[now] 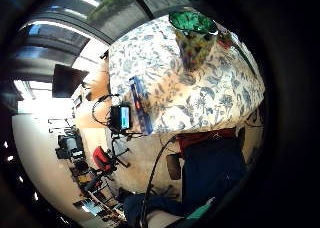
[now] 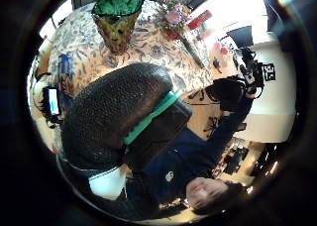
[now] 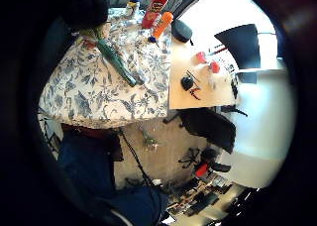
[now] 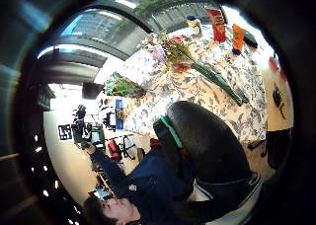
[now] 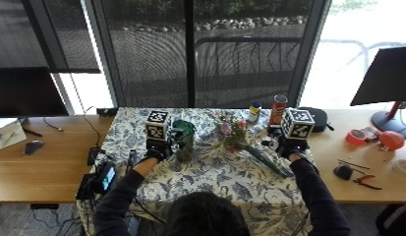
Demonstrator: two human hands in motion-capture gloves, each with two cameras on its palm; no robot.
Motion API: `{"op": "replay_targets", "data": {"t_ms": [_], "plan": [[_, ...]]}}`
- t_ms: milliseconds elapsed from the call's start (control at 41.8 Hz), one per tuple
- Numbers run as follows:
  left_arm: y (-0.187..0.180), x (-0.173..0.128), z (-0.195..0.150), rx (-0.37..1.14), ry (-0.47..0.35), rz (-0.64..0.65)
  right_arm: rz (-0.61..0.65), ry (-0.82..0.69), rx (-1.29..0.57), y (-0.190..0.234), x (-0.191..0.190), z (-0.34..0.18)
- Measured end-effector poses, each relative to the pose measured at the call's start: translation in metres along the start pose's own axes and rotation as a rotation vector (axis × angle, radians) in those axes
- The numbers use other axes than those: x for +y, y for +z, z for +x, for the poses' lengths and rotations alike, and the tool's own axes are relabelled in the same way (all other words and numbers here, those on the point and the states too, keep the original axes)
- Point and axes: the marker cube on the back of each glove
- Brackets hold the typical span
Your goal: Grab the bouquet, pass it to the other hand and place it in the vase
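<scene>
From above, my left hand (image 5: 152, 153) hovers just left of the green vase (image 5: 184, 142), which stands upright on the flowered cloth (image 5: 216, 189) of the table (image 5: 45, 167). My right hand (image 5: 289, 147) hangs near the stem end of the bouquet (image 5: 245, 142), which lies flat between my hands, blossoms toward the vase and stems slanting toward the right. I cannot tell from here how my fingers stand. Behind the bouquet stand a red can (image 5: 278, 110) and a small bottle (image 5: 255, 112).

My left little-finger view shows the vase (image 1: 194, 38) standing apart, cloth bare around it, a blue strip (image 1: 140, 105) near the cloth's edge. The left thumb view shows my thumb (image 2: 119, 114) curled over nothing, the vase (image 2: 117, 20) and bouquet (image 2: 178, 25) beyond it.

My right little-finger view shows the green stems (image 3: 116, 62) on the cloth, with room on both sides, the red can (image 3: 154, 10) and an orange tube (image 3: 162, 24) beyond. In the right thumb view my thumb (image 4: 207, 141) bends over bare cloth, clear of the bouquet (image 4: 192, 59).
</scene>
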Motion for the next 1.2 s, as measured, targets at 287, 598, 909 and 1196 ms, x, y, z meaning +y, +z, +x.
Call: {"op": "replay_targets", "data": {"t_ms": [287, 598, 909, 1196], "plan": [[0.003, -0.004, -0.024, -0.035, -0.017, 0.091, 0.053, 0.024, -0.026, -0.012, 0.006, 0.002], [0.0, 0.005, -0.014, -0.087, 0.052, 0.245, -0.006, 0.112, -0.041, -0.012, -0.024, 0.023], [0.002, 0.007, 0.015, -0.124, 0.152, 0.456, -0.148, 0.211, -0.185, 0.005, -0.07, 0.026], [0.01, 0.009, 0.026, -0.142, 0.189, 0.459, -0.613, 0.479, -0.201, 0.101, -0.08, 0.036]]}}
